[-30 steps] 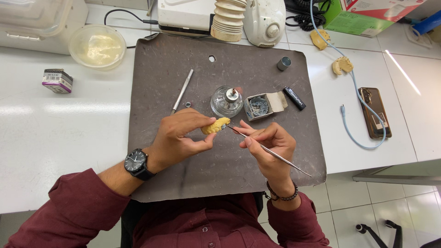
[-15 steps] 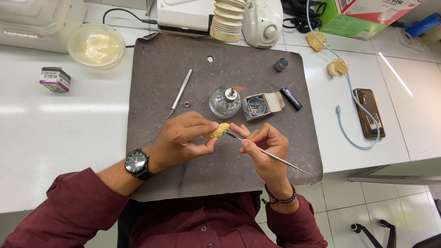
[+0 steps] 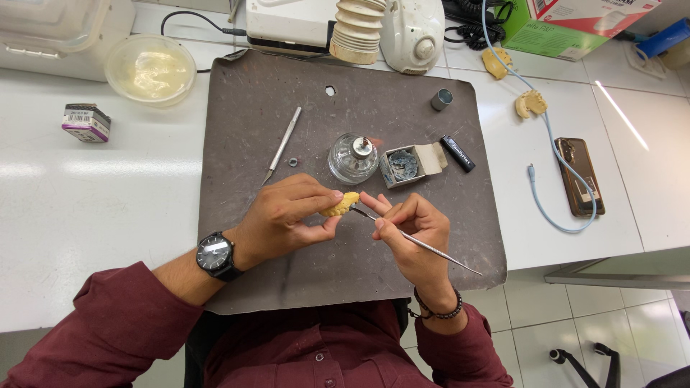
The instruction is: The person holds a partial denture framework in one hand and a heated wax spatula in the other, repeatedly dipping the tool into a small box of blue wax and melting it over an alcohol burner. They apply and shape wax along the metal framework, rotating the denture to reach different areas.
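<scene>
My left hand (image 3: pixel 287 215) pinches a small yellow dental cast (image 3: pixel 341 204) above the dark grey work mat (image 3: pixel 345 108). A thin metal carving tool (image 3: pixel 420 243) lies in my right hand (image 3: pixel 410 230) like a pen, its tip touching the cast's right side. Just beyond the hands stands a glass spirit lamp (image 3: pixel 353 158), with a small open tin of dark wax (image 3: pixel 404 165) to its right. A black watch is on my left wrist and a bead bracelet on my right.
On the mat lie a second metal instrument (image 3: pixel 282 144), a black lighter (image 3: pixel 458 152) and a small grey cylinder (image 3: pixel 441 99). A round bowl (image 3: pixel 149 69), a small box (image 3: pixel 86 122), two more casts (image 3: pixel 530 103), a phone (image 3: pixel 579 177) with a blue cable and white machines surround it.
Both hands have stayed together over the mat with only small shifts. The tool's tip stays against the cast.
</scene>
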A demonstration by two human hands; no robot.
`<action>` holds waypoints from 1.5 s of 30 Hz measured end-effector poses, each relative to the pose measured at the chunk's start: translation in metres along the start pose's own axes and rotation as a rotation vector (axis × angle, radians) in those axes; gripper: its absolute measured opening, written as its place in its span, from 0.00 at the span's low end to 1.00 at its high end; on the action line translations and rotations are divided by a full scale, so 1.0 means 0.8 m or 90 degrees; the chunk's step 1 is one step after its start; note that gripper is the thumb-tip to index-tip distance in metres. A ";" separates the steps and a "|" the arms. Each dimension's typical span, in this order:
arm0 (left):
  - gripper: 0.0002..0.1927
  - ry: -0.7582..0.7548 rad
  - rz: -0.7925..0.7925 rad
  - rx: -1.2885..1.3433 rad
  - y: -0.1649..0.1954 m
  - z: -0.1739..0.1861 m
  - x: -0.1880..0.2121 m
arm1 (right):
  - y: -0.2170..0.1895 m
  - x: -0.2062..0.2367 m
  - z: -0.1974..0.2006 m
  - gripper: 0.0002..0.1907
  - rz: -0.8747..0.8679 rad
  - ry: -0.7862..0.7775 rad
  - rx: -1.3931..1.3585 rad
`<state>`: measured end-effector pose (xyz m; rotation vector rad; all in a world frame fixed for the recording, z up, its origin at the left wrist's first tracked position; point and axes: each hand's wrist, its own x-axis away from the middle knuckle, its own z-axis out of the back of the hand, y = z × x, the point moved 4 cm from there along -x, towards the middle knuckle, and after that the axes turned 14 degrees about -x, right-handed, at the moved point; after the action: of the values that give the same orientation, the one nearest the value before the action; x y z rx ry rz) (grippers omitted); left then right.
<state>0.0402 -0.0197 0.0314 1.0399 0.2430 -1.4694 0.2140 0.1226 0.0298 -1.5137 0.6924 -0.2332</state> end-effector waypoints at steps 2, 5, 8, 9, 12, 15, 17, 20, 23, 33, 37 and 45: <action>0.19 -0.002 0.001 -0.002 0.000 0.000 0.000 | 0.000 0.000 0.000 0.11 -0.002 0.002 -0.006; 0.19 0.002 0.000 -0.002 0.000 0.000 -0.001 | 0.001 0.000 -0.001 0.11 -0.002 0.004 -0.008; 0.19 0.005 0.001 0.003 0.000 -0.001 -0.001 | 0.002 0.000 0.000 0.10 -0.004 0.008 -0.004; 0.19 0.005 0.003 0.006 0.000 -0.001 -0.001 | 0.002 0.001 0.000 0.10 -0.004 0.008 -0.001; 0.19 0.001 0.009 0.013 0.000 -0.001 -0.001 | 0.003 0.001 0.001 0.10 -0.001 0.002 -0.013; 0.18 -0.006 0.025 0.017 -0.002 -0.001 -0.002 | 0.003 0.002 0.005 0.10 0.006 -0.003 -0.045; 0.18 -0.011 0.084 0.072 -0.005 -0.002 -0.001 | 0.001 0.002 0.009 0.09 0.032 0.000 -0.077; 0.16 -0.025 0.181 0.147 -0.010 -0.003 -0.001 | -0.004 0.001 0.018 0.07 0.095 0.022 -0.109; 0.14 -0.047 0.260 0.217 -0.015 -0.004 -0.001 | -0.010 -0.002 0.033 0.06 0.140 0.075 -0.089; 0.14 -0.062 0.445 0.373 -0.033 -0.014 0.006 | -0.025 -0.023 0.057 0.08 0.251 0.148 -0.026; 0.13 -0.054 0.480 0.427 -0.037 -0.018 0.009 | 0.000 -0.043 0.042 0.08 0.270 0.126 -0.005; 0.13 -0.024 0.491 0.418 -0.041 -0.018 0.011 | 0.021 -0.038 0.035 0.07 0.300 0.114 0.081</action>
<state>0.0189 -0.0090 0.0030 1.4075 -0.6547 -0.8511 0.2003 0.1638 0.0195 -1.1790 1.1324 -0.0516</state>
